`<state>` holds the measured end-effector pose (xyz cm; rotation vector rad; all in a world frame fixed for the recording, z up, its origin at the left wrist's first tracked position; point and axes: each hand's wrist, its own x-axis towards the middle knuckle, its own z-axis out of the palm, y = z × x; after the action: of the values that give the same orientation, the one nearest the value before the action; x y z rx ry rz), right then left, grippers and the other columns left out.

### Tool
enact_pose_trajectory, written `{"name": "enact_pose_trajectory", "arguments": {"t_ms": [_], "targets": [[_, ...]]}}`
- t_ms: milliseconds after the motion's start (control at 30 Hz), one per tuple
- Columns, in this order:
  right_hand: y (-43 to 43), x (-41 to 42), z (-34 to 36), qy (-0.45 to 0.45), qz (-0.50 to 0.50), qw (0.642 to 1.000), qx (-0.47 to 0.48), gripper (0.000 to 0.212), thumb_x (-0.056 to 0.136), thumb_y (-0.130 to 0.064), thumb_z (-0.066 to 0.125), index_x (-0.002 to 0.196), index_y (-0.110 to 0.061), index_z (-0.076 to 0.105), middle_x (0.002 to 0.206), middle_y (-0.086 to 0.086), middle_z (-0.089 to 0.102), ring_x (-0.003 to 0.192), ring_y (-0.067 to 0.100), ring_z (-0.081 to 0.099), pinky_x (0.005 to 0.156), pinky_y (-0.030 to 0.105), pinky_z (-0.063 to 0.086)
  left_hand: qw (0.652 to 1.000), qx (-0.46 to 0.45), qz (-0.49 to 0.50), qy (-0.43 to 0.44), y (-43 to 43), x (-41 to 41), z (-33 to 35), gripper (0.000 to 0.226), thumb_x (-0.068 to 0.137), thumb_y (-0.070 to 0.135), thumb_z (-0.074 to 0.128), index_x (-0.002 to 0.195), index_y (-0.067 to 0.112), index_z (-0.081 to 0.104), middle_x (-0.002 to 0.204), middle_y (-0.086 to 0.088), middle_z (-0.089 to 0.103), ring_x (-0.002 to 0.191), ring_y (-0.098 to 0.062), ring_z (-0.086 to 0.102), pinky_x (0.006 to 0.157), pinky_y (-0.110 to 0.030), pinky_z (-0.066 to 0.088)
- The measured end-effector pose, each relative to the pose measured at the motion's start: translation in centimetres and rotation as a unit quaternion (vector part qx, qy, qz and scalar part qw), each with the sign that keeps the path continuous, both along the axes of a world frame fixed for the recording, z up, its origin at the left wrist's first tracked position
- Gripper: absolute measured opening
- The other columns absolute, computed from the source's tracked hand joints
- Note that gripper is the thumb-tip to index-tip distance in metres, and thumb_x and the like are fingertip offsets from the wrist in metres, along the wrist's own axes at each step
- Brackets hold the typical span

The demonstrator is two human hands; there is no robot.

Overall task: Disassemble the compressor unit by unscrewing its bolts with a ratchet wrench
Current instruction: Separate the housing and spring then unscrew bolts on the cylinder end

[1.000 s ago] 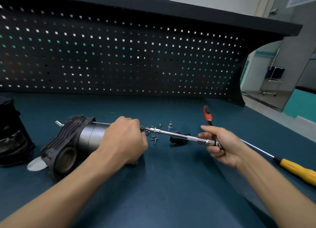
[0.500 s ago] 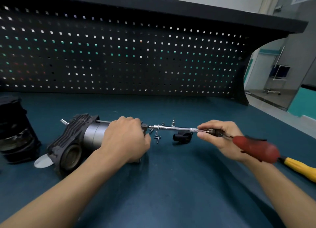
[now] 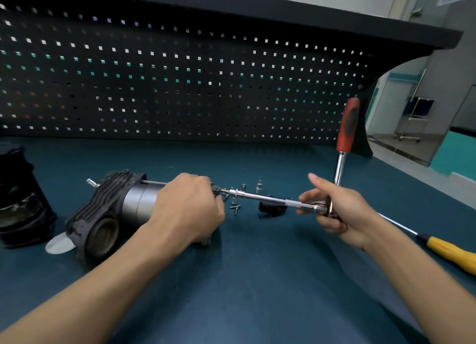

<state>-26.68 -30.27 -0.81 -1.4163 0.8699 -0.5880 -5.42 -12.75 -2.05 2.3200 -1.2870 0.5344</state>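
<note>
The compressor unit (image 3: 108, 212), dark finned head and grey cylinder, lies on its side on the blue bench at left of centre. My left hand (image 3: 185, 209) grips its right end and hides that end. A ratchet wrench with a long chrome extension (image 3: 268, 198) runs from the compressor's right end to my right hand (image 3: 340, 209), which grips the ratchet head. Its red handle (image 3: 346, 127) points upward. Several loose screws (image 3: 235, 204) lie under the extension.
A black round part (image 3: 18, 196) stands at the far left. A small black piece (image 3: 271, 209) lies behind the extension. A yellow-handled screwdriver (image 3: 448, 251) lies at right. A black pegboard (image 3: 180, 80) closes the back; the bench edge runs along the right.
The ratchet's red handle has swung from pointing right and toward me to standing upright. My left hand has stayed on the compressor.
</note>
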Motion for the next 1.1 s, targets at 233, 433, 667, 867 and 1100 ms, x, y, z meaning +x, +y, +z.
{"name": "enact_pose_trajectory", "arguments": {"t_ms": [233, 433, 667, 867, 1100], "targets": [[-0.6, -0.3, 0.1, -0.015, 0.018, 0.995, 0.092, 0.034, 0.092, -0.042, 0.061, 0.079, -0.011, 0.058, 0.083, 0.020, 0.073, 0.026, 0.005, 0.022, 0.029, 0.014, 0.015, 1.000, 0.001, -0.002, -0.002, 0.0, 0.0, 0.1, 0.032, 0.087, 0.043, 0.049, 0.065, 0.022, 0.039, 0.064, 0.009, 0.036, 0.074, -0.021, 0.041, 0.060, -0.031, 0.031], [-0.7, 0.0, -1.4, 0.027, -0.003, 1.000, -0.008, 0.036, 0.081, -0.043, 0.076, 0.077, -0.017, 0.052, 0.071, 0.010, 0.071, 0.035, 0.010, 0.034, 0.036, 0.020, 0.023, 1.000, -0.003, 0.001, 0.005, 0.1, -0.1, 0.1, 0.030, 0.087, 0.043, 0.048, 0.067, 0.022, 0.042, 0.066, 0.010, 0.037, 0.077, -0.020, 0.041, 0.061, -0.032, 0.032], [-1.6, -1.0, -1.9, 0.015, 0.027, 0.930, -0.366, 0.031, 0.059, -0.039, 0.089, 0.079, -0.021, 0.074, 0.063, -0.004, 0.063, 0.054, 0.017, 0.055, 0.055, 0.026, 0.044, 1.000, -0.015, 0.000, 0.013, 0.6, -0.4, 0.0, 0.024, 0.087, 0.043, 0.047, 0.083, 0.021, 0.056, 0.086, 0.006, 0.059, 0.093, -0.020, 0.051, 0.066, -0.033, 0.041], [-1.5, -0.9, -2.0, 0.026, 0.061, 0.859, -0.507, 0.035, 0.066, -0.026, 0.089, 0.098, -0.016, 0.078, 0.089, -0.003, 0.070, 0.075, -0.001, 0.062, 0.073, 0.012, 0.044, 1.000, 0.020, -0.001, 0.004, 0.7, -0.4, 0.2, 0.029, 0.088, 0.048, 0.047, 0.091, 0.021, 0.059, 0.096, 0.005, 0.062, 0.100, -0.021, 0.052, 0.073, -0.034, 0.043], [-1.4, -1.0, -1.6, 0.062, 0.067, 0.922, -0.376, 0.029, 0.067, -0.056, 0.077, 0.081, -0.030, 0.077, 0.073, -0.015, 0.071, 0.062, -0.002, 0.060, 0.060, 0.010, 0.043, 1.000, 0.014, 0.005, -0.021, 0.4, -0.1, 0.1, 0.029, 0.085, 0.046, 0.045, 0.069, 0.023, 0.044, 0.068, 0.009, 0.040, 0.075, -0.022, 0.044, 0.061, -0.033, 0.031]]}}
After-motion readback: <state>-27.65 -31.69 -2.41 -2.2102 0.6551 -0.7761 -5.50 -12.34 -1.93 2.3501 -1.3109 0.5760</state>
